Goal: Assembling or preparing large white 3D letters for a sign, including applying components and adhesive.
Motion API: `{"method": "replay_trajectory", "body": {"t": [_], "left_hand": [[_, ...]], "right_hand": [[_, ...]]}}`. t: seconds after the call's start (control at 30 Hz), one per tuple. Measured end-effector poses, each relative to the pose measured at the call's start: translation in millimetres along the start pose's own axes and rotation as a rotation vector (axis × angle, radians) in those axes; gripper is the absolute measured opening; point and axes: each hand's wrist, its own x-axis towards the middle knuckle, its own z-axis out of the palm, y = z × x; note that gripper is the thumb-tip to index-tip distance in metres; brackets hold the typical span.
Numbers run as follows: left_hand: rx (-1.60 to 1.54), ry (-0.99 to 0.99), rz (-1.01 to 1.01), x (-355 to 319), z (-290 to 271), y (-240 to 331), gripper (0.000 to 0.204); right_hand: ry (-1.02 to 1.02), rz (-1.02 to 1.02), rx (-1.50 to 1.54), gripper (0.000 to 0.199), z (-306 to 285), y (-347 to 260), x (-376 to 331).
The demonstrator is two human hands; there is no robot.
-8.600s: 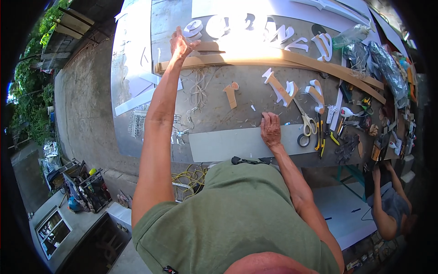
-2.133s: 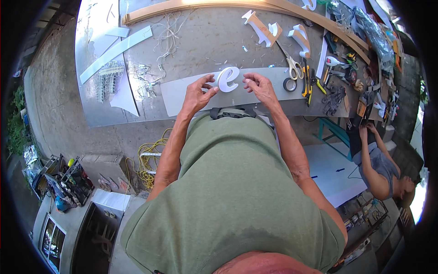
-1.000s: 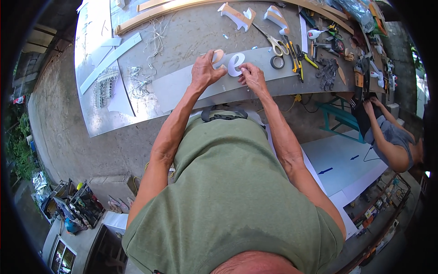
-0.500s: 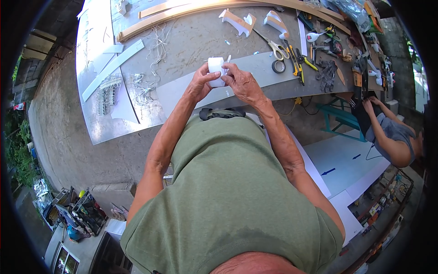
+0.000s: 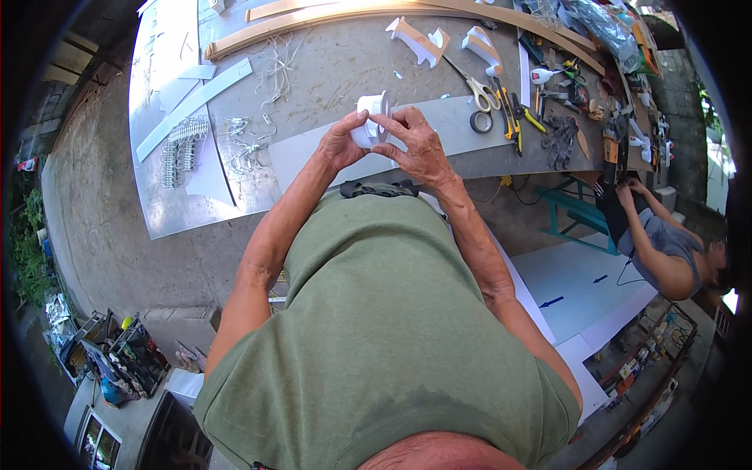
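Note:
Above the near edge of the workbench I hold a white cylindrical piece [image 5: 371,103] with a ring-like rim on its right side; I cannot tell exactly what it is. My left hand [image 5: 341,144] grips it from the left, thumb and fingers closed round its side. On the right, my right hand [image 5: 423,149] has its index finger and thumb curled against the rim. Beneath both hands lies a long pale flat sheet [image 5: 313,153] on the bench. A roll of dark tape [image 5: 481,121] and scissors [image 5: 483,94] rest to the right of my hands.
Wire coils [image 5: 182,149] and white strips [image 5: 196,106] lie at the bench's left, wooden strips [image 5: 313,17] along its far side. Knives, pliers [image 5: 533,117] and a dark glove [image 5: 560,141] are to the right. Beyond a teal bench [image 5: 580,213], another person [image 5: 666,254] works at far right.
The white piece is turned, so its rim now shows on the right. My right fingers have shifted from a pinch at its top to a wider hold. The whole view has shifted slightly.

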Motion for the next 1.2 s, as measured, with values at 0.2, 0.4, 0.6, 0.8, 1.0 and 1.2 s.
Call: {"method": "replay_trajectory", "body": {"t": [0.2,0.4,0.6,0.8,1.0,1.2], "left_hand": [[-0.014,-0.032,-0.013,2,6,1,0.063],[0.048,-0.055,-0.024,2,-3,1,0.062],[-0.014,-0.023,-0.04,2,-2,0,0.06],[-0.039,-0.101,-0.138,1,-3,4,0.059],[-0.114,-0.04,-0.139,2,-2,1,0.059],[-0.145,-0.114,-0.125,4,-3,0,0.058]], "right_hand": [[0.1,0.003,0.124,0.037,10,10,0],[0.071,0.134,0.197,0.046,12,6,8],[-0.085,0.028,0.092,0.088,-2,10,16],[-0.125,-0.097,-0.008,0.111,-6,9,20],[-0.166,-0.081,-0.013,0.112,-3,9,20],[-0.138,-0.026,0.055,0.111,-3,9,16]]}}
